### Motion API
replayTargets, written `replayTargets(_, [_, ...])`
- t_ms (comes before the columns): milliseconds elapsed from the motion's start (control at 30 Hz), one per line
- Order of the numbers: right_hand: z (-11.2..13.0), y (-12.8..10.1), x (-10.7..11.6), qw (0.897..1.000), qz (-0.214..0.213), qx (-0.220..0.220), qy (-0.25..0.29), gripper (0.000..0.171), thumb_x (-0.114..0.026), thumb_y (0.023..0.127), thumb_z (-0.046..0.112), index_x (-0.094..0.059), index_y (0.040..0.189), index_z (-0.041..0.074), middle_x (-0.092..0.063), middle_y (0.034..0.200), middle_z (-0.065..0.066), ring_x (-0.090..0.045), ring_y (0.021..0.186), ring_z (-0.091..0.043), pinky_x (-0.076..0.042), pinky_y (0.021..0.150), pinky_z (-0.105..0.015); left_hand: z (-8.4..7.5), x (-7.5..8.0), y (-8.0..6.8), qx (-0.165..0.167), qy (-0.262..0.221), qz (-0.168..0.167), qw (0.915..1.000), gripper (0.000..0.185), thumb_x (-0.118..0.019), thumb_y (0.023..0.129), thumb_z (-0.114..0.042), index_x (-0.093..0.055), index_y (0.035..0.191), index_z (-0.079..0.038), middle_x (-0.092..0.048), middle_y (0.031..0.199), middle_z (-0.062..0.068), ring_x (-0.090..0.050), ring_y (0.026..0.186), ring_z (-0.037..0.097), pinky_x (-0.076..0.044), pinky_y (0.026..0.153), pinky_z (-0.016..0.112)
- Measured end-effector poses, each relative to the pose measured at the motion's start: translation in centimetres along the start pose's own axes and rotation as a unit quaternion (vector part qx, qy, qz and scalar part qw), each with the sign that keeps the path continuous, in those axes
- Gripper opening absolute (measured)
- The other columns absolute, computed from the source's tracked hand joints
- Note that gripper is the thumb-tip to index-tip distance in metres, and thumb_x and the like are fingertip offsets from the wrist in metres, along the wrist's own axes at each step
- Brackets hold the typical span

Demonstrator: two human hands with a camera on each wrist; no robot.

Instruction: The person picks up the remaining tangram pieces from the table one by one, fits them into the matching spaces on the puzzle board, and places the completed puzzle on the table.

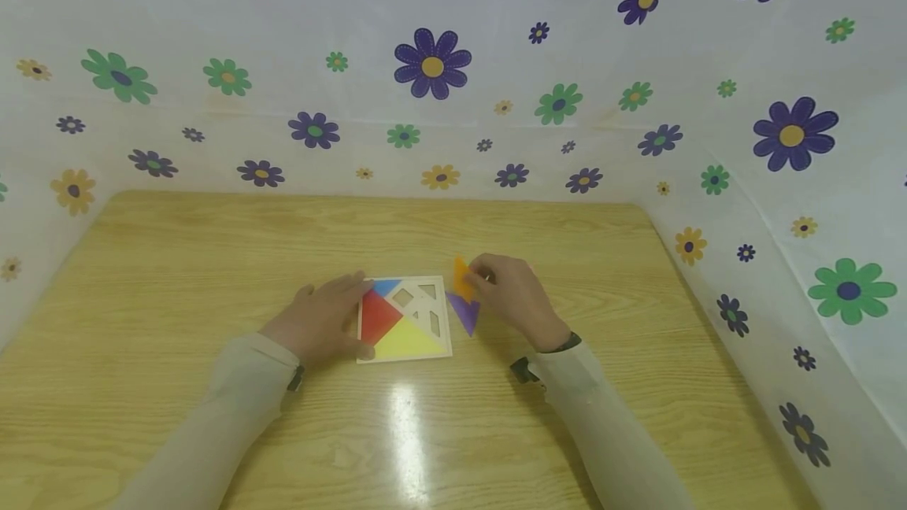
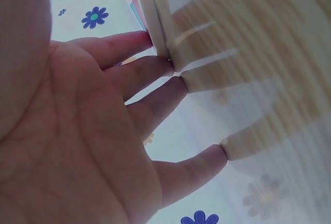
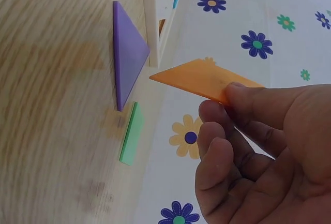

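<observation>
A pale tangram tray (image 1: 425, 306) lies on the table with blue (image 1: 386, 287), red (image 1: 379, 318) and yellow (image 1: 405, 341) pieces set in it; several cut-outs on its right side show bare. My left hand (image 1: 320, 319) rests at the tray's left side, fingers spread and fairly straight, fingertips right at its edge. Between thumb and fingers, my right hand (image 1: 516, 297) pinches an orange tangram piece (image 3: 199, 78), raised and tilted just right of the tray. Below it a purple triangle (image 1: 465, 312) lies against the tray's right edge.
In the right wrist view a light green piece (image 3: 131, 133) lies on the table near the purple triangle; the right hand hides it from the head view. A flower-printed white cloth (image 1: 361, 93) stands around the wooden table's (image 1: 212, 258) back and sides.
</observation>
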State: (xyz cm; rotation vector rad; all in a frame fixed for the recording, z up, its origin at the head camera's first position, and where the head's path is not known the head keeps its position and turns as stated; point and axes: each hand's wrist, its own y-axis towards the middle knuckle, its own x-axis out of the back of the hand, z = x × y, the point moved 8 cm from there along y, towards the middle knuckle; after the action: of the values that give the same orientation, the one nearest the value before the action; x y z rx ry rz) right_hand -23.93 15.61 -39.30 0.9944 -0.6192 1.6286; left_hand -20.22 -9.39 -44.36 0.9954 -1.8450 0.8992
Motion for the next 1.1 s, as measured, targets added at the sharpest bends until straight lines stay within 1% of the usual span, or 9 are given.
replayTargets(100, [0.3,-0.1,-0.1,1.0,0.005,0.01,0.016,0.012,-0.069,0.1,0.021,-0.078,0.098,0.014,-0.077,0.096,0.003,-0.065,0.082,-0.015,-0.054,0.072,-0.033,0.0,0.0,0.0,-0.002,0.002,0.0,1.0,0.1,-0.083,0.083,-0.048,-0.035,0.162,-0.01,-0.029,0.169,0.012,-0.027,0.155,0.037,-0.023,0.118,0.072])
replayTargets(233, [0.7,-0.1,-0.7,0.999,0.027,0.012,0.032,0.01,-0.071,0.099,0.019,-0.078,0.097,0.014,-0.076,0.096,0.002,-0.065,0.082,-0.014,-0.054,0.073,-0.032,0.1,0.1,0.0,-0.006,0.003,0.0,1.0,0.1,-0.082,0.083,-0.049,-0.035,0.161,-0.009,-0.03,0.169,0.013,-0.027,0.154,0.038,-0.023,0.117,0.073])
replayTargets(333, [1.0,-0.1,-1.1,0.999,0.036,0.012,0.021,0.01,-0.071,0.098,0.021,-0.079,0.097,0.015,-0.076,0.094,0.003,-0.064,0.081,-0.013,-0.054,0.072,-0.031,0.1,0.1,0.0,-0.01,0.003,0.0,0.9999,0.1,-0.082,0.083,-0.05,-0.036,0.161,-0.009,-0.03,0.168,0.013,-0.028,0.154,0.038,-0.023,0.117,0.073])
replayTargets(433, [1.3,-0.1,-1.5,0.999,0.039,0.014,0.01,0.01,-0.071,0.099,0.021,-0.079,0.096,0.014,-0.075,0.091,0.003,-0.062,0.076,-0.012,-0.052,0.068,-0.029,0.2,0.0,0.0,-0.01,0.003,0.0,0.9999,0.1,-0.082,0.083,-0.05,-0.035,0.161,-0.009,-0.03,0.169,0.013,-0.027,0.155,0.038,-0.023,0.118,0.072])
replayTargets(667, [2.3,-0.1,-2.3,0.998,0.048,0.03,0.013,0.011,-0.072,0.098,0.022,-0.077,0.092,0.014,-0.071,0.084,0.006,-0.059,0.074,-0.009,-0.052,0.07,-0.028,0.4,-0.2,0.1,0.001,-0.005,0.009,0.9999,0.1,-0.083,0.082,-0.05,-0.035,0.162,-0.013,-0.028,0.17,0.01,-0.026,0.156,0.036,-0.02,0.12,0.071])
replayTargets(867, [2.5,-0.2,-2.7,0.997,0.066,0.024,0.019,0.014,-0.069,0.101,0.024,-0.075,0.092,0.015,-0.063,0.073,0.007,-0.054,0.059,-0.01,-0.047,0.065,-0.027,0.6,-0.3,0.3,0.0,-0.003,0.009,1.0,0.101,-0.083,0.082,-0.05,-0.035,0.162,-0.013,-0.028,0.17,0.01,-0.025,0.156,0.035,-0.02,0.12,0.071])
replayTargets(1033, [2.6,-0.2,-3.0,0.995,0.09,0.019,0.047,0.015,-0.067,0.102,0.025,-0.073,0.092,0.015,-0.057,0.061,0.004,-0.051,0.047,-0.012,-0.045,0.063,-0.028,0.6,-0.3,0.3,-0.002,0.003,0.01,0.9999,0.101,-0.082,0.082,-0.051,-0.035,0.162,-0.012,-0.028,0.17,0.01,-0.026,0.156,0.036,-0.021,0.119,0.071])
replayTargets(1100, [2.5,-0.2,-3.3,0.993,0.098,0.013,0.064,0.015,-0.067,0.102,0.025,-0.072,0.093,0.015,-0.059,0.06,0.0,-0.05,0.045,-0.013,-0.044,0.059,-0.027,0.5,-0.2,0.3,-0.003,0.003,0.011,0.9999,0.101,-0.082,0.082,-0.051,-0.035,0.162,-0.011,-0.028,0.17,0.01,-0.026,0.156,0.036,-0.021,0.119,0.071])
